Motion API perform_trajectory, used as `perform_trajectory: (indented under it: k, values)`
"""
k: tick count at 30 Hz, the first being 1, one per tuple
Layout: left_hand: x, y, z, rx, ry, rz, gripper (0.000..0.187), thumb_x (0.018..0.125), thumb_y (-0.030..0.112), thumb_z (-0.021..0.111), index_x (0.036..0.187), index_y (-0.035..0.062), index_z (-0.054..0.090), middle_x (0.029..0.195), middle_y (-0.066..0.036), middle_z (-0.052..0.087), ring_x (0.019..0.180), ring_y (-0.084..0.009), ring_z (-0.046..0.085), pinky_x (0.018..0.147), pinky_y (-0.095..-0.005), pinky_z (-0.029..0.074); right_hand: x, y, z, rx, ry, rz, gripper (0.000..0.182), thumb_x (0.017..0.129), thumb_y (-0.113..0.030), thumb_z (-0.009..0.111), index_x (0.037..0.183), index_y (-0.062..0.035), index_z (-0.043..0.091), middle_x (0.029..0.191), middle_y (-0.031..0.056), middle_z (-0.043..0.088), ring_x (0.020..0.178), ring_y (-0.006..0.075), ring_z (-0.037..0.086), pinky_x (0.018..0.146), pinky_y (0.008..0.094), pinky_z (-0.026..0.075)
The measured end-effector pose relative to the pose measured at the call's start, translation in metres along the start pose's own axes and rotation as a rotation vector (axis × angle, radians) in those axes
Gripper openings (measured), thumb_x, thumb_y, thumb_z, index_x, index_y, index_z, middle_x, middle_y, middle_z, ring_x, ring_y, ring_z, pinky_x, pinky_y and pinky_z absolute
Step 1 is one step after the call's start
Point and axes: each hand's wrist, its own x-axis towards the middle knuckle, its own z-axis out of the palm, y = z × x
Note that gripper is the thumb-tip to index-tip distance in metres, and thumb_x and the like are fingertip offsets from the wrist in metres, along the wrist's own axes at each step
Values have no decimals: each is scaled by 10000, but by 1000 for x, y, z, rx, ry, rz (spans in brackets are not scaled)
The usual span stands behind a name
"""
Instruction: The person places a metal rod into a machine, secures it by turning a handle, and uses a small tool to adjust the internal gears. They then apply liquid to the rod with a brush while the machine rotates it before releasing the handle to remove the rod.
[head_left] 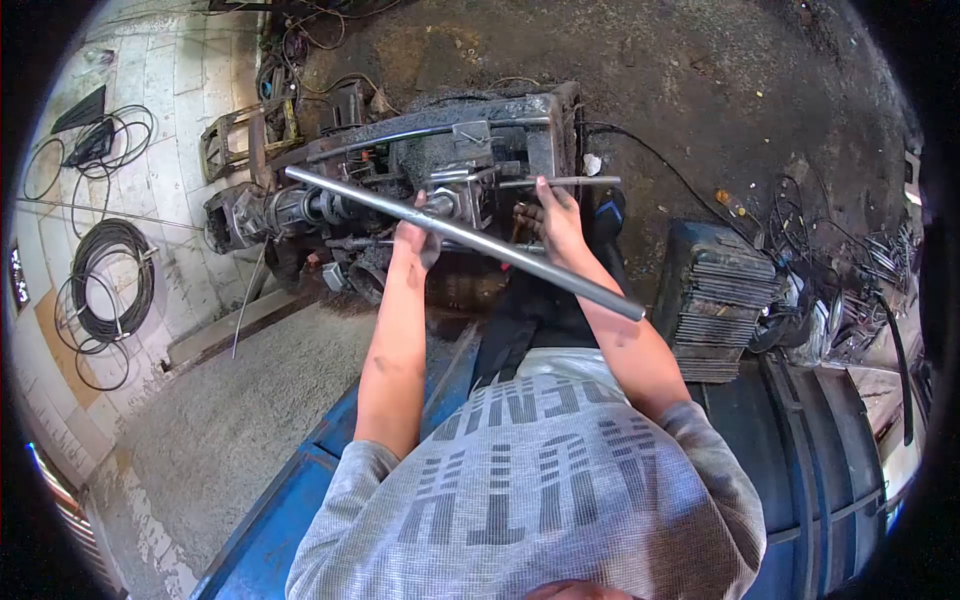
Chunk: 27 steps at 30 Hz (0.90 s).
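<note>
A long, smooth metal bar (480,240) slants from upper left to lower right across the front of me. My left hand (412,242) is closed around it left of its middle, thumb up. The bar's lower right end passes over my right forearm. My right hand (558,222) is just beyond the bar, its thumb raised and its fingers loosely curled and apart, with nothing visible in them. Beside its thumb, a thinner rod (600,181) juts right from the greasy machine (465,195). The machine's shaft and collars (290,208) extend left behind my left hand.
Stacked dark metal bars (728,300) stand at right, near scattered metal pieces (885,265). A black cable (660,155) crosses the dirty floor. Coiled black hose (112,275) lies on pale boards at left. Blue metal surfaces (265,535) flank me, and a rusty frame (230,145) stands behind the machine.
</note>
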Motion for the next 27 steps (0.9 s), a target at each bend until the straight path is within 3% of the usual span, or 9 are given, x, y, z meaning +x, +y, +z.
perform_trajectory:
  k: [5,7,9,13,17,19,23,26,27]
  values:
    - [30,-6,-21,-328,-246,-86,219,965,278,518,990,68,578,899,-68,646,786,-157,629,634,-236,551,13,15,9,-129,49,-40,372,928,-294,595,1114,22,534,960,91,591,754,197,643,618,321,522]
    - [14,1,-12,-193,-146,64,218,923,243,598,1041,60,596,948,-42,647,856,-154,633,749,-261,575,8,20,10,-85,-9,-22,373,920,-270,609,1124,34,539,991,106,618,733,209,644,613,326,528]
    - [41,-2,-28,-357,-73,55,204,950,208,547,1058,44,599,899,-39,635,777,-133,616,671,-221,559,11,27,0,-213,-5,-98,434,896,-290,638,1166,31,526,1125,157,637,732,203,651,598,306,526]
    - [48,11,-42,-428,-61,74,141,923,202,596,953,67,624,824,-27,636,694,-135,600,630,-230,534,-37,-3,-28,-187,-130,-29,786,888,-636,436,1372,-18,405,1308,160,520,1137,286,522,947,445,412]
    - [55,22,-51,-374,-125,66,169,912,232,617,914,64,625,789,-35,635,670,-158,598,611,-262,512,-106,-50,-75,-107,-118,-221,834,891,-672,353,1408,-18,349,1426,173,393,1280,331,403,1029,448,346]
    - [65,24,-53,-383,-186,89,192,907,252,624,903,60,622,771,-37,633,660,-170,599,601,-286,495,-149,-74,-70,-187,53,-354,788,928,-624,318,1407,1,346,1417,179,413,1301,315,393,1085,458,259]
    - [72,29,-54,-412,-199,95,159,909,212,620,916,53,616,772,-42,634,666,-166,600,624,-277,509,-212,-80,-43,-677,204,-651,515,957,-384,488,1298,1,509,1276,140,564,1156,252,546,1008,366,389]
    - [75,27,-54,-387,-235,121,118,907,171,621,920,54,610,786,-40,630,670,-162,598,641,-274,520,-225,-62,0,-1606,353,-990,356,856,-139,647,1190,-24,609,1171,157,626,1101,285,576,969,388,422]
    - [68,27,-53,-435,-234,144,104,905,157,623,915,55,607,789,-39,625,671,-160,598,643,-273,524,-224,-59,8,-1610,357,-999,356,856,-139,647,1190,-24,609,1171,157,626,1101,285,576,969,388,422]
